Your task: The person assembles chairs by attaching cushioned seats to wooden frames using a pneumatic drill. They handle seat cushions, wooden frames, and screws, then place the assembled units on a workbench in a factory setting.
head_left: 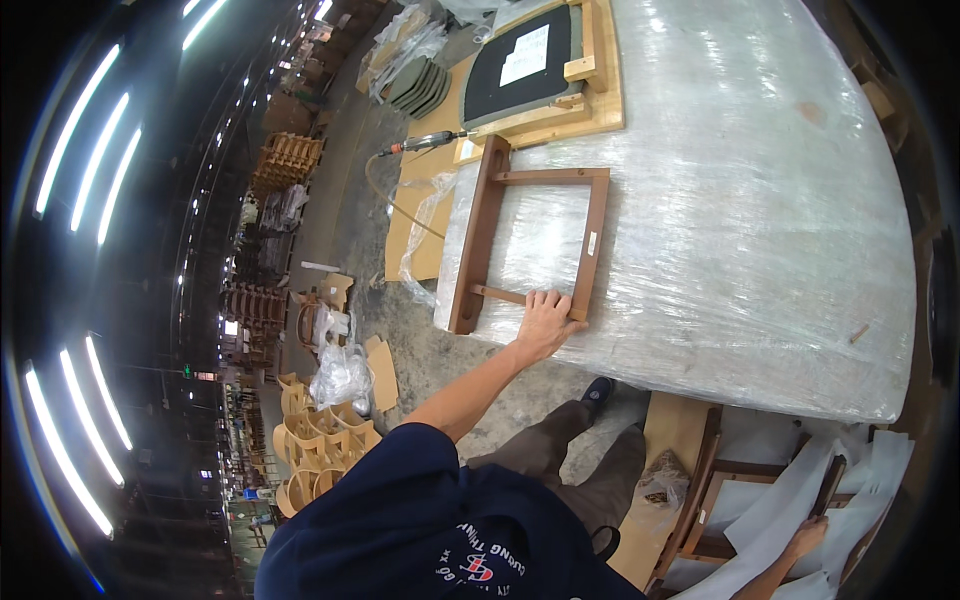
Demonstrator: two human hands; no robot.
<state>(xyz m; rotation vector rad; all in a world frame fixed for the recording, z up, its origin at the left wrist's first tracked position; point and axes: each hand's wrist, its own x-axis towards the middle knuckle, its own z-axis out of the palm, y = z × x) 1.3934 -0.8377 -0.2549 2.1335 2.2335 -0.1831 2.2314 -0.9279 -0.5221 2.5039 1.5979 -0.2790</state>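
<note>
A brown wooden frame [481,225], with a wide board along its left side and thinner rails, lies on the wrapped tabletop [730,230]. My left hand [548,325] is closed over its near right corner, fingers curled on the near rail. Far to the lower right, my right hand [805,538] grips the end of a dark brown wooden bar [829,487]. Around that bar are more brown wooden frames [705,480] with white foam sheets [775,500] between them. Whether the bar is joined to one of these frames is hidden by the foam.
Beyond the frame, a black-and-grey seat panel [500,75] with a paper sits in a light wooden jig [600,60]. A power screwdriver [428,142] with a hose lies beside it. Curved wooden parts [320,440] and clear plastic [342,375] are on the floor at left.
</note>
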